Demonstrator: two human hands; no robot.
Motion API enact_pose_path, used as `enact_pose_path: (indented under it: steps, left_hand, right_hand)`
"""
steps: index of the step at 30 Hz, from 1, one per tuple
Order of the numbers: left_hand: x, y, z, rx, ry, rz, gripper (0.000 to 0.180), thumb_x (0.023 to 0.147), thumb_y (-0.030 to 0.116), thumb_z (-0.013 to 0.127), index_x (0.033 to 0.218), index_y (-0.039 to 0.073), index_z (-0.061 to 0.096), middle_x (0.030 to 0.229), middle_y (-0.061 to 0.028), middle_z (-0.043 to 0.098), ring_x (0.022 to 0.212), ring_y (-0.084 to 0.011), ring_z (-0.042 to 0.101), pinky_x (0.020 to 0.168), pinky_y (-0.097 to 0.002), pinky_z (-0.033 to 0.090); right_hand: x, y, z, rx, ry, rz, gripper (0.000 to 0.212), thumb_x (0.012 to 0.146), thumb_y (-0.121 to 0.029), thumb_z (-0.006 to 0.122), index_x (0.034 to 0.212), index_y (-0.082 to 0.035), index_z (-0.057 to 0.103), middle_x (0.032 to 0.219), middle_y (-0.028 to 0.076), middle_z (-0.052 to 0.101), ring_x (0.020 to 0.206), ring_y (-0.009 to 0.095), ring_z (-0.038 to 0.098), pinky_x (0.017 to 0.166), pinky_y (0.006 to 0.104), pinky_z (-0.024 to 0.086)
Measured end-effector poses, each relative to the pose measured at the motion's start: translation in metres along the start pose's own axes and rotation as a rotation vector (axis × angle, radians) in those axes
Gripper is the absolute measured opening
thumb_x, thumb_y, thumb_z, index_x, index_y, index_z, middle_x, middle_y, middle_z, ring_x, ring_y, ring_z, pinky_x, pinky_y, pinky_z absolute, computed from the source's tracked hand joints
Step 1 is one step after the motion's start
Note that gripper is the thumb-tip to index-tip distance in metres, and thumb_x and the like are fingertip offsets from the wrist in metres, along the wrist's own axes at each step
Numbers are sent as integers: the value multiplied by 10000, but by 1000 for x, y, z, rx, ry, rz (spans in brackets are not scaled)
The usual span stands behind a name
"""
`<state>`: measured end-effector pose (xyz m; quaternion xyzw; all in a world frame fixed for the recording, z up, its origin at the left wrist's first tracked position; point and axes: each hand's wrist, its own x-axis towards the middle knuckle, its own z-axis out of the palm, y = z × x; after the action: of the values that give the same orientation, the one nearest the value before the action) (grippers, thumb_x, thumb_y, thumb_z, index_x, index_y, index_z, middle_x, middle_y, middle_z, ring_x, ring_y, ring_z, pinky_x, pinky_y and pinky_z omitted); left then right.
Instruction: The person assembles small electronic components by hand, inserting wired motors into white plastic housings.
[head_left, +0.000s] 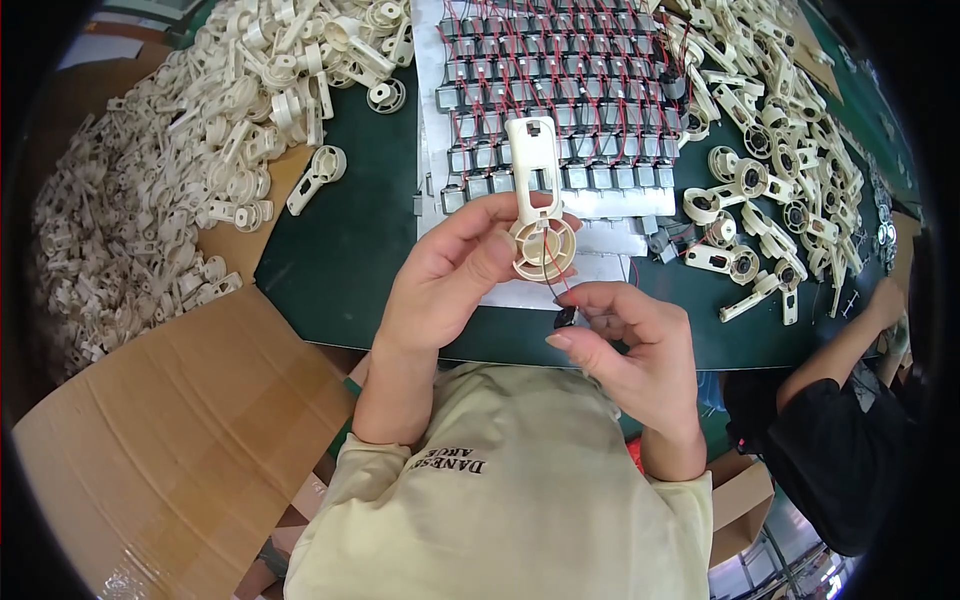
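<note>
My left hand (455,265) is closed around the round end of a cream plastic housing (535,170). Its long handle part points away from me, and its ring-shaped end shows spokes and a hub. Thin red and dark wires run out of the housing down to a small dark motor (567,317). Just below and to the right, my right hand (635,340) pinches the motor and its wires between thumb and fingers. Beyond my hands lie rows of small silvery motors (560,90) with red wires, set on white sheets.
A heap of cream housings (150,210) fills the left, by a cardboard flap (190,430). One loose housing (316,180) lies on the green table (350,240). More housings with dark centres (780,190) cover the right side. A co-worker's arm (840,345) reaches in at the right.
</note>
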<state>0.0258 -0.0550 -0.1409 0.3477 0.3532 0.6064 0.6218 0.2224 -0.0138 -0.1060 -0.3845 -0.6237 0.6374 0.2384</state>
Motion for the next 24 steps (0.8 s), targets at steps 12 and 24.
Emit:
enact_pose_path:
  steps: [12,24]
  left_hand:
    - [10,-3,18,279,34,0,451,986,245,521,1319,-53,460,1251,-233,573,1064,-284,627,932,-405,494]
    - [15,-7,26,226,76,35,417,955,195,585,1285,-16,441,1194,-226,606,1088,-257,612,942,-384,480]
  right_hand:
    - [-4,2,-16,285,111,141,264,877,-66,689,1089,40,572,902,88,676,698,80,645,582,205,509]
    - [-1,6,-25,746,-121,203,214,974,-85,524,1161,-2,459,1001,136,652,719,121,628,587,234,510]
